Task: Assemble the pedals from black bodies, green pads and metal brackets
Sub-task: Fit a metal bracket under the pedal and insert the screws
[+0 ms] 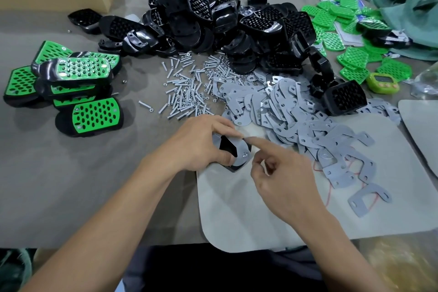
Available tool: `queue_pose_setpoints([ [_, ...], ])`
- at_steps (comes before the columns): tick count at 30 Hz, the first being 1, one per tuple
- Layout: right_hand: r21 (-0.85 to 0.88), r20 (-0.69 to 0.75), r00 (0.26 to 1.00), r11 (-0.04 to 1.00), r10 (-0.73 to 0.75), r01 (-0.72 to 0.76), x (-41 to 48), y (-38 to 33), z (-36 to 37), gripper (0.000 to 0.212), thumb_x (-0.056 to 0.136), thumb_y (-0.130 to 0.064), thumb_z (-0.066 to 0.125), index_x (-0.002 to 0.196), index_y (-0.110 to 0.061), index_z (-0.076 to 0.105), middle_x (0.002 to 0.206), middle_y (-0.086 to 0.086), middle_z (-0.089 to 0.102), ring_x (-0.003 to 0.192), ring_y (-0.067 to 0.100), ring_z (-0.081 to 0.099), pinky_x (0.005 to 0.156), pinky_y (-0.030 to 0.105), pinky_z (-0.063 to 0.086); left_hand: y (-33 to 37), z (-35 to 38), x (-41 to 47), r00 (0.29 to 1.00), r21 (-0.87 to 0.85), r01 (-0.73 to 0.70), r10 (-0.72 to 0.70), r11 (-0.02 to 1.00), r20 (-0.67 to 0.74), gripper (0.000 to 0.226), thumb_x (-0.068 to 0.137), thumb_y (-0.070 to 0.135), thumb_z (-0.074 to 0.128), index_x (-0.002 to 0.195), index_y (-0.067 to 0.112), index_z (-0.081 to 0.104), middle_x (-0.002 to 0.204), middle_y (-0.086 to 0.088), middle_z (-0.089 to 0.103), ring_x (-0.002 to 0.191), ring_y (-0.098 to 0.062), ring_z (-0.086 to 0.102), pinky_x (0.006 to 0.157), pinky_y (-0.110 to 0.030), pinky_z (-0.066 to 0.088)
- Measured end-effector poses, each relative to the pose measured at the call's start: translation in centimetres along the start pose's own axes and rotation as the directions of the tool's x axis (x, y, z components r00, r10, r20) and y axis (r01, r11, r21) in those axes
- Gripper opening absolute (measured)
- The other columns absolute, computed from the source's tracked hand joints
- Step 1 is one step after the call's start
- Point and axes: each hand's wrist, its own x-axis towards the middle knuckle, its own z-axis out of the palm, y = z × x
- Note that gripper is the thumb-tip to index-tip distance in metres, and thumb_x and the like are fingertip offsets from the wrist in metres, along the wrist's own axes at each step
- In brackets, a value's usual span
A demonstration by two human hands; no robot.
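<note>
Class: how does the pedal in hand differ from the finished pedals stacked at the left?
The held pedal shows its grey bracket; the finished pedals show green pads. The left hand grips the held pedal; the finished pedals lie untouched. Both are black-bodied.

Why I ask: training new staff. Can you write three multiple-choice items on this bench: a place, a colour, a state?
1. Where are the finished pedals? A left of the screws B in the box C on a lap
2. Colour of the loose pads? A red B green C blue
3. The left hand? A idle B grips a black body with bracket C holds a screwdriver
Key: 1A, stacked at the table's left; 2B, plainly green; 3B, fingers curl round the body.
</note>
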Motion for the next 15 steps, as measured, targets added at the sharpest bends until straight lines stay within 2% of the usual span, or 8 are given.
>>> queue_pose_setpoints([
  [2,0.028,0.061,0.998,1.000,0.006,-0.008,-0.50,0.20,0.12,0.036,0.080,-0.016,0.063,0.106,-0.040,0.071,0.073,-0.021,0.062,0.060,0.011,0.054,0.058,0.016,0.040,-0.02,0.00,0.03,1.000,-0.005,0.000,0.000,1.000,-0.004,0.053,0.065,0.035,0.097,0.112,0.046,0.077,0.125,0.029,0.063,0.105,0.010,0.051,0.084,0.000,0.031],
  [4,-0.015,0.014,0.999,0.999,0.038,-0.038,-0.45,0.47,0.02,0.016,0.079,-0.026,0.061,0.087,-0.039,0.069,0.067,-0.018,0.062,0.060,0.010,0.055,0.054,0.018,0.038,-0.10,0.00,0.08,1.000,-0.010,0.009,-0.010,1.000,-0.002,0.052,0.064,0.033,0.097,0.111,0.046,0.078,0.125,0.029,0.064,0.104,0.010,0.051,0.084,0.000,0.030],
  [5,-0.036,-0.024,0.998,0.998,0.050,-0.050,-0.32,0.45,-0.19,0.010,0.078,-0.031,0.060,0.083,-0.037,0.066,0.066,-0.018,0.063,0.061,0.009,0.056,0.053,0.018,0.038,-0.12,-0.02,0.06,1.000,-0.009,0.015,-0.015,1.000,-0.001,0.052,0.064,0.033,0.097,0.111,0.046,0.078,0.125,0.029,0.064,0.105,0.009,0.052,0.084,-0.001,0.031],
  [7,0.030,-0.028,0.999,0.999,0.045,-0.044,-0.18,0.43,-0.62,0.018,0.077,-0.031,0.062,0.091,-0.040,0.069,0.072,-0.022,0.066,0.063,0.009,0.058,0.059,0.015,0.041,-0.04,-0.05,0.04,1.000,-0.009,0.015,-0.015,1.000,0.005,0.052,0.064,0.033,0.097,0.111,0.046,0.077,0.125,0.029,0.064,0.108,0.006,0.055,0.087,-0.008,0.035],
  [10,0.104,0.154,0.987,0.993,0.039,-0.056,-0.22,0.16,-0.72,0.035,0.080,-0.024,0.067,0.110,-0.043,0.070,0.078,-0.023,0.068,0.065,0.008,0.058,0.073,0.019,0.044,-0.02,-0.08,-0.02,1.000,-0.027,0.020,-0.019,0.999,0.016,0.052,0.065,0.034,0.097,0.111,0.047,0.077,0.126,0.030,0.064,0.113,0.004,0.056,0.096,-0.020,0.038],
  [11,0.075,0.170,0.984,0.995,0.047,-0.061,-0.32,0.28,-0.64,0.029,0.080,-0.025,0.068,0.104,-0.042,0.072,0.073,-0.021,0.066,0.064,0.007,0.057,0.069,0.018,0.043,-0.03,-0.09,-0.01,1.000,-0.032,0.024,-0.024,0.999,0.019,0.052,0.065,0.034,0.097,0.111,0.048,0.077,0.126,0.030,0.063,0.113,0.005,0.055,0.097,-0.021,0.038],
  [13,0.043,0.078,0.995,0.997,0.064,-0.068,-0.18,0.60,-0.64,0.003,0.077,-0.035,0.067,0.077,-0.035,0.069,0.058,-0.013,0.059,0.056,0.009,0.052,0.055,0.016,0.037,-0.06,-0.13,0.02,0.999,-0.042,0.032,-0.031,0.999,0.022,0.052,0.065,0.032,0.097,0.110,0.048,0.077,0.125,0.031,0.063,0.112,0.004,0.055,0.097,-0.020,0.038],
  [15,0.071,0.017,0.997,0.995,0.071,-0.072,-0.09,0.64,-0.81,0.005,0.074,-0.039,0.066,0.071,-0.035,0.067,0.057,-0.014,0.059,0.054,0.010,0.051,0.053,0.015,0.038,-0.06,-0.19,0.08,0.999,-0.043,0.032,-0.031,0.999,0.020,0.052,0.064,0.032,0.097,0.109,0.048,0.077,0.124,0.030,0.063,0.113,0.003,0.056,0.098,-0.021,0.039],
])
